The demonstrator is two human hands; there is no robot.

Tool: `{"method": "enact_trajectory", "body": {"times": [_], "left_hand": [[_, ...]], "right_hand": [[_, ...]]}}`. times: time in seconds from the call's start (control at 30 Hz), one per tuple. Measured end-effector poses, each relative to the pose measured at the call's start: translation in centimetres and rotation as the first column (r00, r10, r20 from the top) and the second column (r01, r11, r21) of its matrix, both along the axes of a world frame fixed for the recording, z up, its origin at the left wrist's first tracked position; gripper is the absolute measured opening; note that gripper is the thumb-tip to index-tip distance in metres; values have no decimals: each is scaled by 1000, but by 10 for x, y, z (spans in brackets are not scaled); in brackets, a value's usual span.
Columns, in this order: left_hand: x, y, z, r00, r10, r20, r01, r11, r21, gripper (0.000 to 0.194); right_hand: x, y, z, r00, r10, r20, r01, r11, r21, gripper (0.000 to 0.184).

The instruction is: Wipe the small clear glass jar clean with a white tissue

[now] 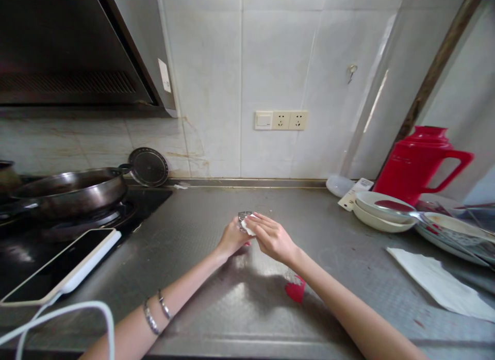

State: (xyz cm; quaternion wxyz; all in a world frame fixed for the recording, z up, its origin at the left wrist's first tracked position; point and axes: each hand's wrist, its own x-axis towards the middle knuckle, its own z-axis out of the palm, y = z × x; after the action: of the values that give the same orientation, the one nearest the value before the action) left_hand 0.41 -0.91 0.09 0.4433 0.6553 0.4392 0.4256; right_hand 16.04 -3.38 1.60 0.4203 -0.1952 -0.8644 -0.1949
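Observation:
Both my hands meet above the middle of the steel counter [216, 308]. My left hand [232, 239] is closed around a small shiny object [243, 215], perhaps a glass or metal cup, mostly hidden by the fingers. My right hand [273, 236] pinches a small white cloth or paper [248, 227] against that object. A red scrap [296, 290] lies on the counter under my right forearm. Two bracelets [157, 311] sit on my left wrist.
A pan [65, 192] sits on the stove at left, a round lid [148, 166] leaning on the wall behind it. A tablet [58, 267] with a white cable lies front left. At right stand a red jug [419, 161], stacked bowls [381, 210], plates and a white paper [441, 285].

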Motion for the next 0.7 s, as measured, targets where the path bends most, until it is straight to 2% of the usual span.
{"method": "enact_trajectory", "body": {"times": [0.1,0.2,0.3,0.43,0.57,0.7], "left_hand": [[2,-2,-1,997,35,-66,-33,999,30,37],[5,-8,0,983,92,-156,-78,992,95,44],[8,-13,4,971,114,-210,-78,982,169,42],[8,-14,5,952,131,-278,-76,977,200,35],[3,-9,2,945,153,-290,-87,970,225,34],[-2,-5,2,965,137,-224,-93,976,199,36]], "right_hand": [[3,1,3,993,35,-115,-41,998,-48,41],[6,3,6,977,-24,-213,11,998,-63,40],[7,5,9,992,-60,-113,53,997,-56,38],[7,3,9,998,-24,62,25,1000,-19,33],[7,0,9,994,-13,107,11,1000,26,33],[5,-5,8,991,29,133,-36,998,50,34]]}}
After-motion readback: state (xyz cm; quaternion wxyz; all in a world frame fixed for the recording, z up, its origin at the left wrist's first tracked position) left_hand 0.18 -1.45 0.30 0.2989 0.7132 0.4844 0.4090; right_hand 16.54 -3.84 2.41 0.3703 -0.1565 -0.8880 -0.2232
